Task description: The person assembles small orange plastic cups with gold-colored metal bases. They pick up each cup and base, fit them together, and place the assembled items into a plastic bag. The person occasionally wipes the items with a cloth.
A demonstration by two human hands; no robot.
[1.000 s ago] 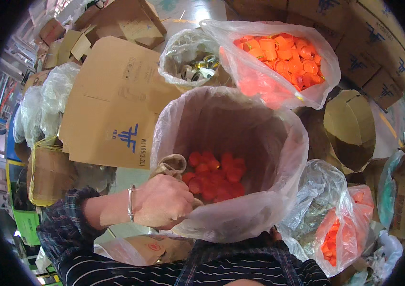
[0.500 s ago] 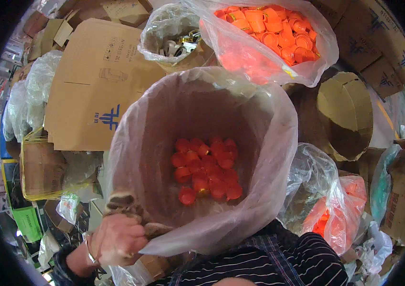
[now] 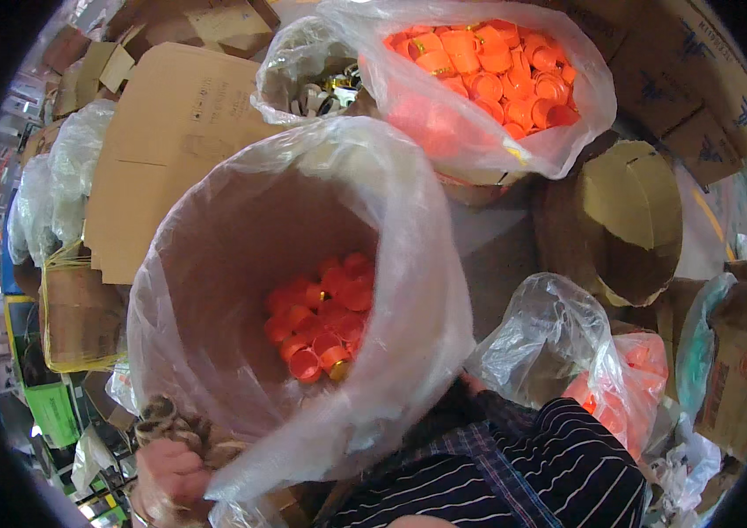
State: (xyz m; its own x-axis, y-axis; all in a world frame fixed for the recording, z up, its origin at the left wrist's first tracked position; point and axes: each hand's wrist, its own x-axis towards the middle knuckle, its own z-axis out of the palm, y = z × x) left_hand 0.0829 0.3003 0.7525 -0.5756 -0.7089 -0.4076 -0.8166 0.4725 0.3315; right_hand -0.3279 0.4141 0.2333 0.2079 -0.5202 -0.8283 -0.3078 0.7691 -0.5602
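A large drum-shaped container lined with a clear plastic bag (image 3: 426, 290) stands tilted in front of me. Orange-red plastic cup-shaped pieces (image 3: 321, 308), a few with gold-coloured bits, lie heaped inside it. My left hand (image 3: 173, 480) is closed at the near left rim, around a crumpled brown bundle (image 3: 175, 424) beside the bag's edge; whether this is cloth or torn cardboard is unclear. Only a sliver of skin from my right hand (image 3: 472, 384) shows at the bag's right side. Its fingers are hidden behind the plastic.
Beyond stands a bag full of orange cups (image 3: 497, 75), with a smaller bag of mixed parts (image 3: 325, 92) to its left. Flattened cardboard (image 3: 162, 132) leans at left. An open cardboard drum (image 3: 629, 220) and a clear bag with orange pieces (image 3: 624, 387) are at right.
The lined container has shifted left and tipped, and its orange pieces lie closer together. My left hand has moved left and down with the rim. A bit of my right hand now shows.
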